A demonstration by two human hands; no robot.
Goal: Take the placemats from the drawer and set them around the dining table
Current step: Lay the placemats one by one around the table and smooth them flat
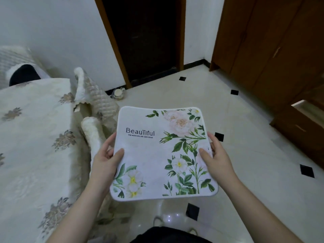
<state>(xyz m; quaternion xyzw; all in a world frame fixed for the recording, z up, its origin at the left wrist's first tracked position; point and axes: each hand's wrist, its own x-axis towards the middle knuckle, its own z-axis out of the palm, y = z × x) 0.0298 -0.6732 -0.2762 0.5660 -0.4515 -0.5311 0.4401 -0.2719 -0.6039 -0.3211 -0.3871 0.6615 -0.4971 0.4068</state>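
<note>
**Desk & floor**

Desk (33, 137) on the left, covered w/ a cream cloth (26, 172) w/ grey-gold flower motifs; the cloth hangs over the near-right edge. Nothing else clearly visible on the part in view. Floor (254, 172): glossy pale tiles w/ small black diamond insets (306, 171). A small pale jar-like item (118, 93) sits on the floor at the far wall, beside the dark doorway.

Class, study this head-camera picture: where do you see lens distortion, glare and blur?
Head view: the wide lens bends the door frame and wardrobe outward; small glare spots shine on the glossy floor near the bottom edge; light is soft and even; the placemat print reads sharply, while the tablecloth at the left edge looks softer.
</note>
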